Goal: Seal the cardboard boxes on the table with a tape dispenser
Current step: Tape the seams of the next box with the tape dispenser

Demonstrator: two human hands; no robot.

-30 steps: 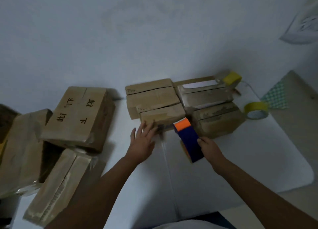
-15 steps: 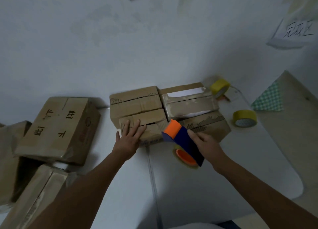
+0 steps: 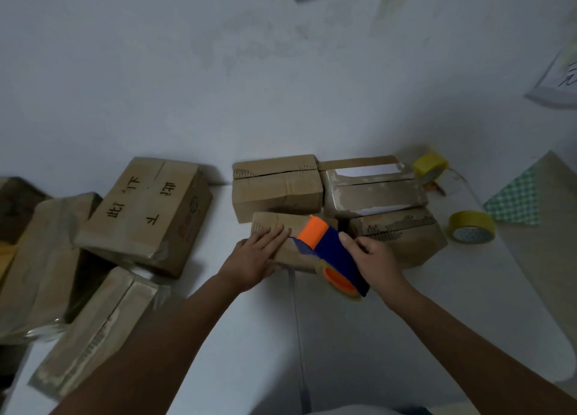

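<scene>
1. Far out to the left of the left hand (image 3: 254,260), a stack of worn boxes (image 3: 43,258) sits at the table's (image 3: 437,336) left edge, and a long box (image 3: 93,330) lies flat just nearer the person
2. A printed box (image 3: 146,211) with dark characters on its top lies tilted left of that hand, well apart from it
3. The left hand lies palm down with straight, spread fingers (image 3: 274,235) pressing on the top of a small box (image 3: 282,232); it curls round nothing
4. Beyond the left hand's fingertips, a second small box (image 3: 276,189) stands against the wall (image 3: 281,71), touching the pressed one
5. Between the two hands, the tape dispenser (image 3: 331,252), blue with an orange front end, rests its front on the pressed small box; its orange-cored roll hangs at the near end, below the right hand (image 3: 374,255)
6. The right hand grips the dispenser's blue body, thumb curled over it
7. Beyond the right hand, an open box (image 3: 374,189) shows white inside, and a taped box (image 3: 402,236) sits just right of the knuckles
8. Further right of that hand, one yellow tape roll (image 3: 431,166) stands by the wall and another (image 3: 471,231) lies flat on the table, near a green checked cloth (image 3: 515,199)
</scene>
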